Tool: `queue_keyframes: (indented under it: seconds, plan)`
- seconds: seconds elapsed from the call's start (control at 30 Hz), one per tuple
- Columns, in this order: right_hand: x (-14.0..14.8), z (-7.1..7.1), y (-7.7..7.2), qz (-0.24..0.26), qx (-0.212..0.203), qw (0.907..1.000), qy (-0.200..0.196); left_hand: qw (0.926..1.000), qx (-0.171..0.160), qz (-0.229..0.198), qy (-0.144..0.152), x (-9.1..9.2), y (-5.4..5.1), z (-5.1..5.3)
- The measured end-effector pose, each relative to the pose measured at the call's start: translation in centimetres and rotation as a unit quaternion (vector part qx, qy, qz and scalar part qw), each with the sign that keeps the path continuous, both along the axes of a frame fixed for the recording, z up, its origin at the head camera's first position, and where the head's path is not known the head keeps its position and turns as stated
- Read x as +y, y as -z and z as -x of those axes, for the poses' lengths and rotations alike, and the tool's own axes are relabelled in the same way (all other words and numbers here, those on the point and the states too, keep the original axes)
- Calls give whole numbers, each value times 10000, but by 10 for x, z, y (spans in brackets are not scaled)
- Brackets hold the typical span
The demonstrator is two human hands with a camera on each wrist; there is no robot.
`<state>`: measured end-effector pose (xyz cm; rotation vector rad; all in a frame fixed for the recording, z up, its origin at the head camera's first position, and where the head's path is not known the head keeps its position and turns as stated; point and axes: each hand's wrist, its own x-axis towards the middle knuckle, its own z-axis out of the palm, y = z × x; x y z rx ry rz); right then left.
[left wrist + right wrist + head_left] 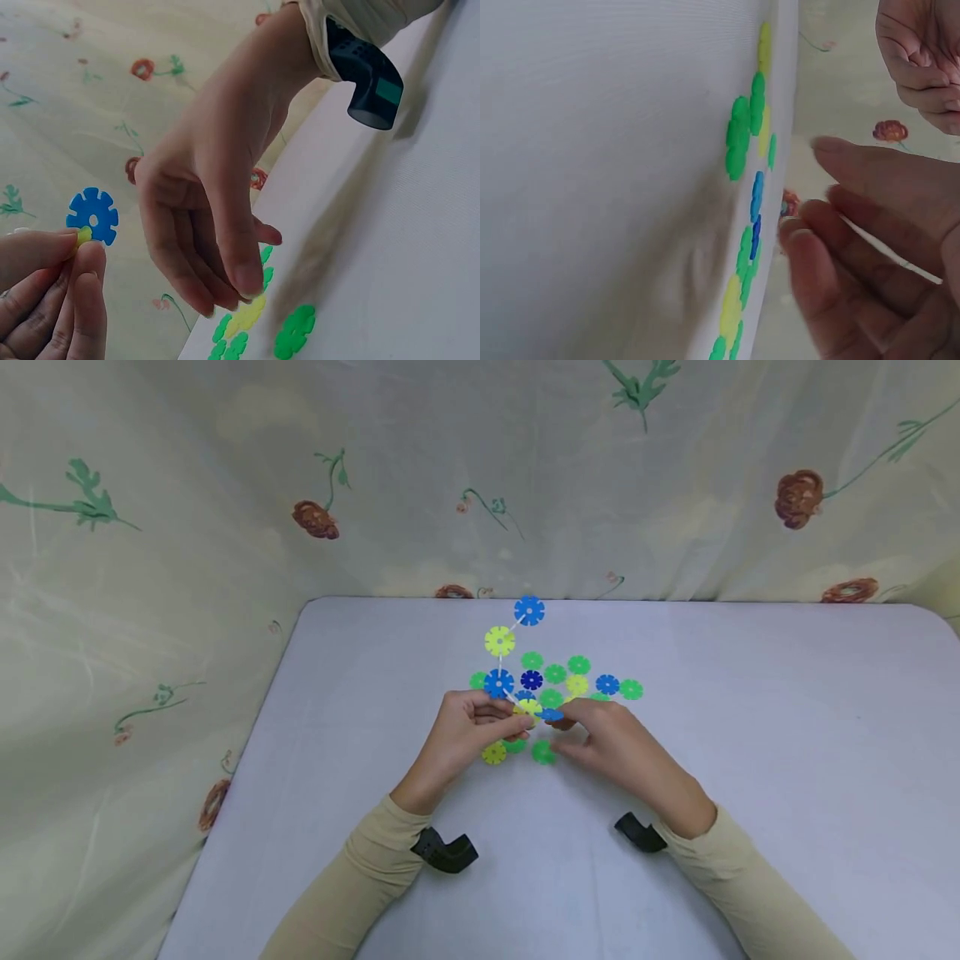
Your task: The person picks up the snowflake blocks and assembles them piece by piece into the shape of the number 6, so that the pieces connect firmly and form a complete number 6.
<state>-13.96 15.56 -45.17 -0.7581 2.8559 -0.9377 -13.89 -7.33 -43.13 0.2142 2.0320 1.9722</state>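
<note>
With left hand [480,720], pinched a yellow notched plastic disc [528,704] beside a blue notched plastic disc [552,715]; with right hand [617,732], fingers parted, gripped nothing. Perhaps risked unslotting the blue-and-yellow plastic-disc chain [492,683] beyond that yellow disc, through one-handed support.

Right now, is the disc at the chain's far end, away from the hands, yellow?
No, the far-end disc is blue, and a yellow disc comes next to it.

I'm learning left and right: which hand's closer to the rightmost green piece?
Right. The right hand is close by the rightmost green piece, on its near side; the left hand is farther left.
</note>
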Motion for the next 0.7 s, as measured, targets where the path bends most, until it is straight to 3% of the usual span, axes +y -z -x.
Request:
queue_keyframes:
  seconds: [0.23,0.43,0.7]
  plan:
    - [-11,8,3,-404,-931,9948,-39,9998,-167,-123,-77,1,0,0]
    - [-14,9,6,-577,-1215,9909,-32,9997,-175,-138,-60,2,1,-1]
    - [-15,11,8,-418,-1504,9877,20,9998,-183,-107,-61,0,0,-1]
